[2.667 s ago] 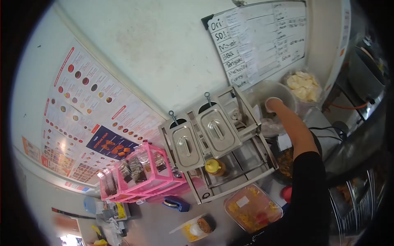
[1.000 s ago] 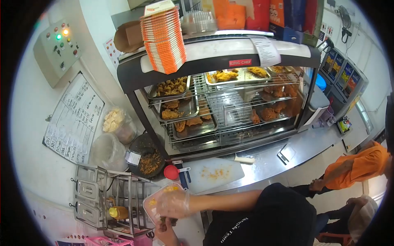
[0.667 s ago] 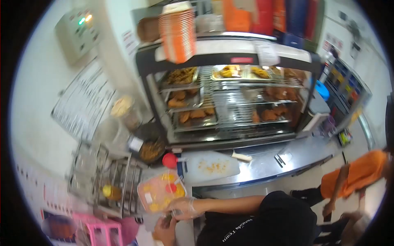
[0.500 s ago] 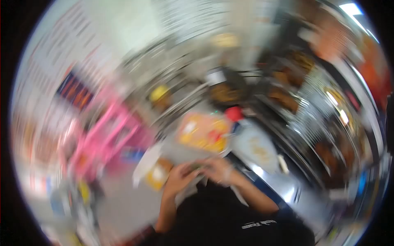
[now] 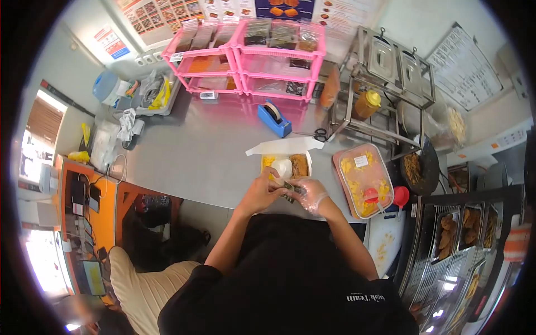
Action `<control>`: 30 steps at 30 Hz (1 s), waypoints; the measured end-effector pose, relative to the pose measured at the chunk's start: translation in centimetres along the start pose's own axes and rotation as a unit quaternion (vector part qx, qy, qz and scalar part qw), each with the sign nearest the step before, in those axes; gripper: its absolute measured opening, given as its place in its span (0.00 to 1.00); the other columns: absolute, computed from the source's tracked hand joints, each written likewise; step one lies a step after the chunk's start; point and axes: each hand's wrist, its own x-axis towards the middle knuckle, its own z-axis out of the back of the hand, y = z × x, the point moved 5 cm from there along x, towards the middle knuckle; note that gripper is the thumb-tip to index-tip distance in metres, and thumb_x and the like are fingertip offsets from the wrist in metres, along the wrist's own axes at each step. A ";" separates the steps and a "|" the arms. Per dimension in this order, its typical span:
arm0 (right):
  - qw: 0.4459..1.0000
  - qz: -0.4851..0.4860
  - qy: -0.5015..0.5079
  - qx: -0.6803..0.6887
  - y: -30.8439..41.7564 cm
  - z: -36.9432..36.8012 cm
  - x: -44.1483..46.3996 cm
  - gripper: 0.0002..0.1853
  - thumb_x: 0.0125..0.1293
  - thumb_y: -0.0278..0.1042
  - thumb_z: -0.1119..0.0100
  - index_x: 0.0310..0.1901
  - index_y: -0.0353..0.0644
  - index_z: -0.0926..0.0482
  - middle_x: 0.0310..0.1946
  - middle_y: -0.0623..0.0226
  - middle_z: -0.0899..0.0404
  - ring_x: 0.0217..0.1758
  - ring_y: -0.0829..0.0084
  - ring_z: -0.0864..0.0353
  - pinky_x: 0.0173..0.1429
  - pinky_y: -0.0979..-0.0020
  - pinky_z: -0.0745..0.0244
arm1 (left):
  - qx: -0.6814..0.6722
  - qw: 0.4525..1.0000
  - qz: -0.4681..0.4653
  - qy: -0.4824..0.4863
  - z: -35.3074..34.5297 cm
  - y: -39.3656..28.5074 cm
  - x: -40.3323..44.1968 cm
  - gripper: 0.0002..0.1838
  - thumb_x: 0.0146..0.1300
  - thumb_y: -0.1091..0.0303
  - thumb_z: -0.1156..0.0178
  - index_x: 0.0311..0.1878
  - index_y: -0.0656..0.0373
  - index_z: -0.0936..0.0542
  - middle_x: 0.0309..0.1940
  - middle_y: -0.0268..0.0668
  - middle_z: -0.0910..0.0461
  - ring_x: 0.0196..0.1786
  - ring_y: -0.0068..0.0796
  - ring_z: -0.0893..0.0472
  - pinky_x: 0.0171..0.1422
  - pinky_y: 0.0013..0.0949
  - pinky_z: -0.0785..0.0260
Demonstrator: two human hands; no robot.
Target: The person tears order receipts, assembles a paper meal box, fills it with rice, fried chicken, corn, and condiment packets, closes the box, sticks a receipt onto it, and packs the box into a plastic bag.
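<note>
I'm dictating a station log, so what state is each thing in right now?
Small dark item: held, details unclear
Left hand: bare, holding item
Right hand: clear-gloved, holding item
Food box: open, filled
Plastic tub: holding food
Yellow-capped bottle: capped
Metal containers: lidded
Tape dispenser: loaded
Pink racks: stocked
Cutting board: littered with bits

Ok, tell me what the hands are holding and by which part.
The left hand and gloved right hand hold a small dark green thing from opposite sides, at the fingers; which part each grips is too covered to tell.
</note>
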 end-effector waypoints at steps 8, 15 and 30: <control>0.974 0.124 -0.143 -0.121 3.7 3.0 5.9 0.28 0.67 0.42 0.29 0.66 0.41 0.20 0.69 0.52 0.24 0.68 0.48 0.23 0.70 0.54 0.27 | -0.009 0.997 -0.022 -0.071 4.1 0.1 2.5 0.25 0.68 0.74 0.29 0.56 0.60 0.37 0.33 0.44 0.12 0.37 0.33 0.11 0.44 0.34 0.20; 0.990 0.115 -0.083 0.000 3.8 1.5 6.5 0.25 0.64 0.38 0.26 0.63 0.42 0.16 0.59 0.52 0.16 0.60 0.53 0.17 0.66 0.58 0.24 | 0.008 0.999 -0.039 -0.028 5.7 -2.7 2.9 0.24 0.68 0.75 0.29 0.54 0.59 0.38 0.33 0.43 0.13 0.36 0.34 0.12 0.45 0.35 0.19; 0.949 0.081 -0.053 -0.300 -3.6 -2.7 11.0 0.17 0.59 0.33 0.33 0.51 0.49 0.11 0.49 0.61 0.16 0.56 0.56 0.19 0.61 0.56 0.22 | 0.221 0.950 -0.030 -0.219 3.8 4.6 4.4 0.18 0.60 0.65 0.26 0.52 0.57 0.17 0.45 0.42 0.12 0.50 0.47 0.14 0.54 0.47 0.21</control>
